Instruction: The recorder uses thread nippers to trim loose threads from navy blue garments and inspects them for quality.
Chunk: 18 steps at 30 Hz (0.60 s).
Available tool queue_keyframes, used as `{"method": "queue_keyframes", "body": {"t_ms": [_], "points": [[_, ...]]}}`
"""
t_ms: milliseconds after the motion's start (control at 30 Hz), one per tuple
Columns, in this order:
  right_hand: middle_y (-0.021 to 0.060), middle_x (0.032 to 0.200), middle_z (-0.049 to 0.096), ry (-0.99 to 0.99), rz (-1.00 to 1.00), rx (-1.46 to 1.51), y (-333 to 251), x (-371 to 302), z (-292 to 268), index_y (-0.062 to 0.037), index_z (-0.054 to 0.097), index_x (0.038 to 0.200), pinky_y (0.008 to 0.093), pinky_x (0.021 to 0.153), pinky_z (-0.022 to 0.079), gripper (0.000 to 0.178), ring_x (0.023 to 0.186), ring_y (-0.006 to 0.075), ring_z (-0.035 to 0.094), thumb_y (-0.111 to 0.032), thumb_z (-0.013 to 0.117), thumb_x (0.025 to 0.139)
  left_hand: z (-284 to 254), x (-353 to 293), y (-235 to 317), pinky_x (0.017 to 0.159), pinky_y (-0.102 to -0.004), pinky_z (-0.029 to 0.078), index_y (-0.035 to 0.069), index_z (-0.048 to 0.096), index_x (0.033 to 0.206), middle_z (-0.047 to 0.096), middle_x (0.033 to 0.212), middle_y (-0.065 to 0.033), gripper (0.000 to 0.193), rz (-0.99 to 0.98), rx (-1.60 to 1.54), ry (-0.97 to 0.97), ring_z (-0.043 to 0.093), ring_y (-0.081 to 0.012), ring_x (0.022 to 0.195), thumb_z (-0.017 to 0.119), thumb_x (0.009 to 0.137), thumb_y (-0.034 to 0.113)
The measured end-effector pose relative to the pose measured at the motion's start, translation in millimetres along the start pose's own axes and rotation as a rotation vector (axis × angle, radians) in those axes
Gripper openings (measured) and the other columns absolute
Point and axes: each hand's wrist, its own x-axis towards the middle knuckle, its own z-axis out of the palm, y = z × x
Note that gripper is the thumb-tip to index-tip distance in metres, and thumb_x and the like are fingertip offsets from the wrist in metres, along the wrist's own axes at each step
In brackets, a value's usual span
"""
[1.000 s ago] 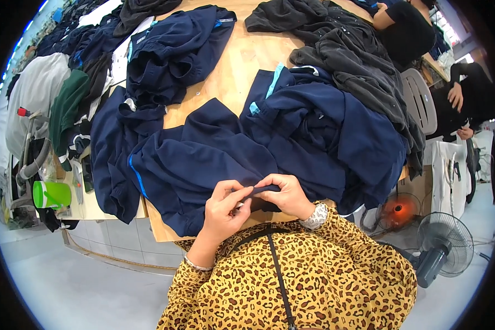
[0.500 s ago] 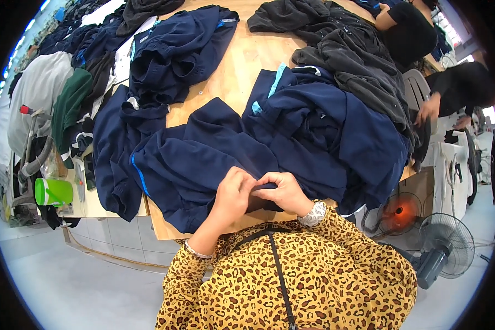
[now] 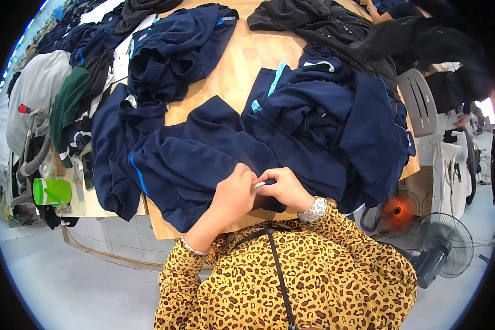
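Left hand (image 3: 234, 193) and right hand (image 3: 283, 187) pinch a navy garment (image 3: 203, 159) on the wooden table (image 3: 242, 60).

The clothes (image 3: 203, 159) on the light wood table (image 3: 242, 60) are dark blue. The sleeve (image 3: 291, 275) has yellow-brown spots, maybe leopard. The cup (image 3: 52, 191) is green.

A light wooden table (image 3: 242, 60) carries everything here. Navy garments (image 3: 203, 159) sprawl over its near edge at six o'clock, another navy heap (image 3: 176, 49) sits at eleven, a bigger navy pile (image 3: 335, 121) at three, and dark grey clothing (image 3: 319, 22) at one.
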Motion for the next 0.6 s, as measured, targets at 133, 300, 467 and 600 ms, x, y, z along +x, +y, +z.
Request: {"method": "queue_keyframes", "body": {"t_ms": [133, 300, 467, 600], "points": [[0.0011, 0.074, 0.065, -0.027, 0.052, 0.105, -0.3, 1.8, -1.4, 0.0013, 0.066, 0.083, 0.0194, 0.061, 0.045, 0.013, 0.067, 0.0043, 0.057, -0.008, 0.072, 0.076, 6.3, 3.4, -23.7, 0.068, -0.0332, 0.047, -0.002, 0.058, 0.088, 0.056, 0.086, -0.0127, 0.013, -0.255, -0.447, -0.104, 0.059, -0.0262, 0.078, 0.063, 0.082, 0.008], [0.0027, 0.075, 0.066, -0.057, 0.192, 0.197, -6.3, 2.5, -6.2, 0.0006, 0.066, 0.082, 0.0189, 0.06, 0.046, 0.009, 0.064, 0.0061, 0.059, -0.005, 0.071, 0.076, -4.2, 1.7, -21.5, 0.073, -0.0293, 0.046, -0.001, 0.058, 0.105, 0.059, 0.091, -0.0103, 0.029, -0.54, -0.585, 0.035, 0.055, -0.0176, 0.078, 0.066, 0.082, 0.014], [0.0024, 0.075, 0.066, -0.022, 0.2, 0.321, -0.7, 5.1, -7.3, -0.0001, 0.066, 0.083, 0.019, 0.06, 0.046, 0.008, 0.065, 0.0057, 0.059, -0.004, 0.071, 0.077, -25.2, -20.0, -7.3, 0.065, -0.0274, 0.046, 0.002, 0.055, 0.121, 0.053, 0.077, -0.0102, 0.044, -0.189, -0.218, -0.019, 0.053, -0.0171, 0.066, 0.069, 0.08, 0.008], [0.0022, 0.076, 0.066, 0.029, 0.107, 0.145, -3.3, 2.3, -2.2, 0.0007, 0.067, 0.084, 0.0185, 0.061, 0.046, 0.009, 0.066, 0.0047, 0.059, -0.004, 0.07, 0.077, -10.9, -30.7, 14.2, 0.061, -0.033, 0.048, 0.0, 0.046, 0.121, 0.061, 0.081, -0.016, 0.047, -0.326, -0.258, -0.013, 0.061, -0.0242, 0.067, 0.068, 0.082, 0.011]]}}
